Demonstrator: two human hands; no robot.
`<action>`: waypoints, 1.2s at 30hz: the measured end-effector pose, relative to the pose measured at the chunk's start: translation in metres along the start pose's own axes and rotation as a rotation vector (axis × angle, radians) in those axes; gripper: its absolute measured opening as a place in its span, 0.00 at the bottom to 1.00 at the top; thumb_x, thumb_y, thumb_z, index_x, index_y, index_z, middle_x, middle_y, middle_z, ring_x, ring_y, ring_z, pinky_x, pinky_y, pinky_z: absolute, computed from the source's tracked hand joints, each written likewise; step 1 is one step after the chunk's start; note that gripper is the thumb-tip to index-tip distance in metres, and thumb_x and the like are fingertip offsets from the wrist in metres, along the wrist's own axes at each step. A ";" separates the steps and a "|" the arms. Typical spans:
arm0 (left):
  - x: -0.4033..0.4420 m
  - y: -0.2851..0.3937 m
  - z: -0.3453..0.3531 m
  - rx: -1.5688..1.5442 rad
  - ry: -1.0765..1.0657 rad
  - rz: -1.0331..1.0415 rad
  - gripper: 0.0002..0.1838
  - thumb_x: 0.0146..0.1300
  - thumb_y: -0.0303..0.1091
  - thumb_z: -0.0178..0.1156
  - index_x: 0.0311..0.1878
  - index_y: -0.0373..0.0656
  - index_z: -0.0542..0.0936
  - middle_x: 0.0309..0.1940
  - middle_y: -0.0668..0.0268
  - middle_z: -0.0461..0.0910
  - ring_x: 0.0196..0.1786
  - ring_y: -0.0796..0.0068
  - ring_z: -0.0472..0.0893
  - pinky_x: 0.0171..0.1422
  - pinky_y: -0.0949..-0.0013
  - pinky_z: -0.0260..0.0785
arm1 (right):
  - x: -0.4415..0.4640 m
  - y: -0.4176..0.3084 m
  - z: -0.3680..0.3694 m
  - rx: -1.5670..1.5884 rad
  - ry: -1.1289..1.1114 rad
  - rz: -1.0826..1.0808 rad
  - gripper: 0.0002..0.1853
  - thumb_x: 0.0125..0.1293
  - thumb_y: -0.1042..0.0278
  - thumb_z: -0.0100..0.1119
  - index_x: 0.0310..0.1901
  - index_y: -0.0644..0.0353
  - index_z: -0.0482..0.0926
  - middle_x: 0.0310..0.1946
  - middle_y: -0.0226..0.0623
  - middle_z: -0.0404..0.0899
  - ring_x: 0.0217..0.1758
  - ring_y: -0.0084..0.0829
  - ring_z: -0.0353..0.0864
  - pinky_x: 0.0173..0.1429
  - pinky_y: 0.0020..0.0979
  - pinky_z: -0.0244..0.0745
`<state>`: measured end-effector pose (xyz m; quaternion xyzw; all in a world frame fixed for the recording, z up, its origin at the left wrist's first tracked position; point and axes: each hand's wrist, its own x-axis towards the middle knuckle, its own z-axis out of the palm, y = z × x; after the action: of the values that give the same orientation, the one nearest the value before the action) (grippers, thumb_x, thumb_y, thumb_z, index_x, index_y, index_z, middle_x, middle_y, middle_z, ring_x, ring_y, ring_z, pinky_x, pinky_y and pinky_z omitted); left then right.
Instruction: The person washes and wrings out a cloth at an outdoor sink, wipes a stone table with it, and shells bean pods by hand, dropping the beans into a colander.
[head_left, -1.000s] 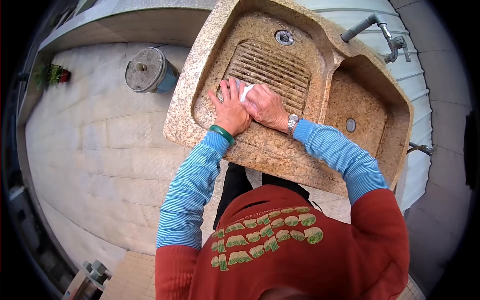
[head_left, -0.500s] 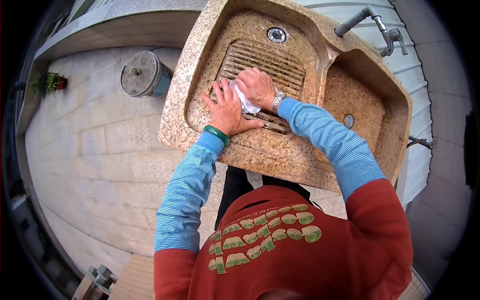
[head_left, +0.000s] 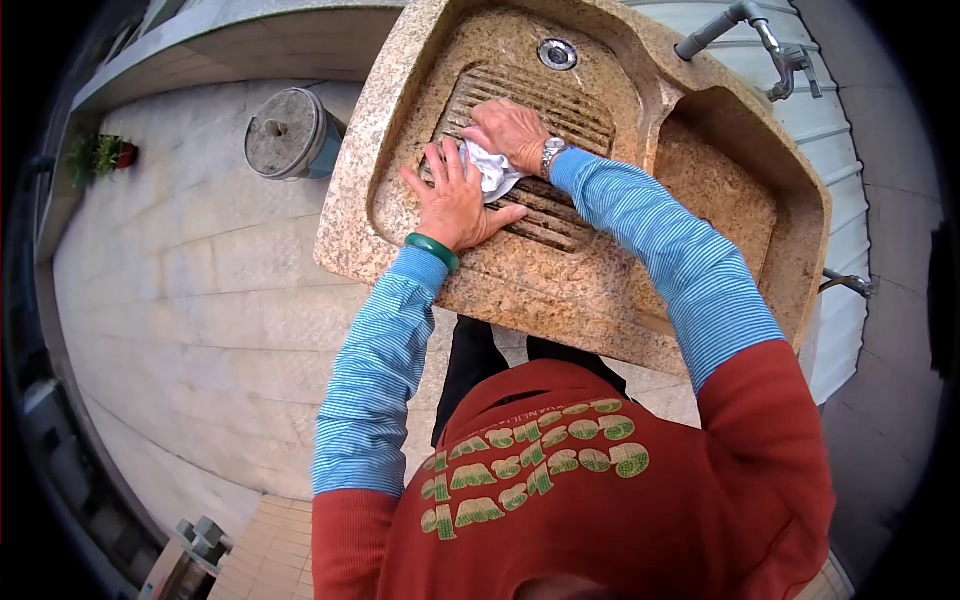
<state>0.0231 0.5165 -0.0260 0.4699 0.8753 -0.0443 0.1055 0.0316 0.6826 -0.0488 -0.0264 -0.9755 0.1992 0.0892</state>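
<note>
A crumpled white cloth lies on the ribbed washboard inside the left basin of a speckled stone sink. My right hand, with a metal watch at the wrist, is closed on the cloth's far side; its fingertips are partly hidden. Beside the cloth's left edge, my left hand rests flat with fingers and thumb spread over the lower left of the ridges. A green bangle circles that wrist. Blue striped sleeves cover both forearms.
A metal drain sits above the ridges. The deeper right basin adjoins, with a tap beyond its rim. A lidded bucket stands on the tiled floor at left, and a potted plant farther off.
My right hand has slid a little up the ridges, away from me, leaving more of the cloth showing. My left hand stays nearly in place. The view has shifted slightly.
</note>
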 end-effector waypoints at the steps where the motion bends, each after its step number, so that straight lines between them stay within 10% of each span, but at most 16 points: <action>1: 0.002 0.000 0.005 0.001 0.001 0.001 0.57 0.49 0.78 0.41 0.67 0.32 0.55 0.68 0.43 0.47 0.70 0.40 0.44 0.58 0.22 0.34 | 0.002 -0.005 -0.009 -0.017 -0.010 -0.053 0.17 0.62 0.52 0.54 0.32 0.61 0.71 0.31 0.43 0.72 0.37 0.43 0.72 0.41 0.39 0.71; 4: 0.000 -0.002 0.011 -0.122 0.238 -0.032 0.29 0.60 0.51 0.51 0.60 0.45 0.66 0.65 0.51 0.55 0.69 0.47 0.50 0.59 0.28 0.40 | -0.005 -0.008 -0.049 0.063 0.154 -0.272 0.17 0.59 0.54 0.58 0.32 0.61 0.68 0.33 0.43 0.70 0.38 0.42 0.70 0.40 0.38 0.70; 8: -0.002 0.008 -0.018 -0.406 0.145 0.131 0.20 0.51 0.38 0.63 0.48 0.47 0.72 0.51 0.67 0.70 0.61 0.63 0.64 0.57 0.32 0.47 | -0.062 0.036 -0.062 -0.059 0.186 -0.157 0.16 0.57 0.61 0.57 0.41 0.64 0.70 0.40 0.46 0.71 0.43 0.43 0.71 0.46 0.40 0.70; 10: -0.009 0.023 -0.033 -0.239 0.080 0.201 0.29 0.49 0.52 0.64 0.51 0.45 0.70 0.50 0.65 0.71 0.62 0.62 0.64 0.58 0.33 0.48 | -0.088 0.042 -0.058 0.148 -0.006 0.454 0.20 0.58 0.58 0.53 0.47 0.64 0.69 0.45 0.51 0.71 0.50 0.49 0.70 0.54 0.43 0.67; 15: 0.005 0.045 -0.021 -0.239 0.286 0.013 0.51 0.50 0.68 0.55 0.63 0.31 0.58 0.62 0.46 0.59 0.68 0.48 0.55 0.60 0.26 0.41 | -0.062 0.031 -0.037 0.150 0.181 0.373 0.31 0.61 0.48 0.52 0.62 0.54 0.62 0.51 0.55 0.68 0.55 0.50 0.68 0.55 0.44 0.66; 18: 0.014 0.047 -0.001 -0.098 0.154 0.012 0.51 0.52 0.65 0.55 0.66 0.30 0.53 0.65 0.44 0.54 0.69 0.46 0.51 0.61 0.27 0.41 | -0.051 0.023 -0.011 0.073 0.176 0.267 0.21 0.60 0.48 0.52 0.51 0.48 0.76 0.46 0.45 0.69 0.50 0.43 0.70 0.53 0.42 0.68; 23: 0.011 0.037 0.012 -0.021 0.170 0.075 0.37 0.58 0.50 0.48 0.68 0.42 0.55 0.66 0.44 0.52 0.70 0.48 0.49 0.59 0.24 0.41 | -0.098 -0.005 -0.056 0.133 0.165 0.115 0.10 0.54 0.62 0.60 0.26 0.59 0.73 0.30 0.39 0.68 0.41 0.40 0.72 0.40 0.38 0.70; 36: 0.013 0.049 0.016 0.099 0.097 0.013 0.33 0.62 0.50 0.41 0.67 0.42 0.57 0.66 0.45 0.50 0.70 0.45 0.47 0.58 0.21 0.36 | -0.086 -0.013 -0.053 0.089 0.238 0.128 0.17 0.51 0.53 0.62 0.36 0.57 0.76 0.32 0.37 0.69 0.39 0.38 0.69 0.45 0.38 0.66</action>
<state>0.0591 0.5513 -0.0433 0.4818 0.8731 -0.0639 0.0398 0.1258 0.6837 -0.0095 -0.1082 -0.9446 0.2430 0.1924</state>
